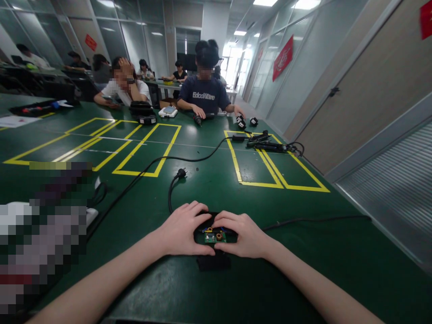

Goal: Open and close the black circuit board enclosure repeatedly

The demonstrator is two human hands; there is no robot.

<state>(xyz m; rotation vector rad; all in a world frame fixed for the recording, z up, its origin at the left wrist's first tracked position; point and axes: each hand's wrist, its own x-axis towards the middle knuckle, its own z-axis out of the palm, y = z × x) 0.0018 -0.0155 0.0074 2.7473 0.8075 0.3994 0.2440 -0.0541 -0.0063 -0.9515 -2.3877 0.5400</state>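
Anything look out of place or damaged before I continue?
A black cable trails across a yellow tape outline, rather than lying bundled. No spill shows; the circuit board is too small to judge for damage.

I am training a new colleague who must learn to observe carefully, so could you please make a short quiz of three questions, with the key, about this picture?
1. What shows between the person's left hand and right hand?
A) a paper cup
B) a green circuit board
C) a pair of scissors

2. True or false: the black plug lies on the table, apart from both hands.

3. Fill in the missing word: the rectangles on the table are marked with ____ tape.

Key: 1 B; 2 true; 3 yellow.
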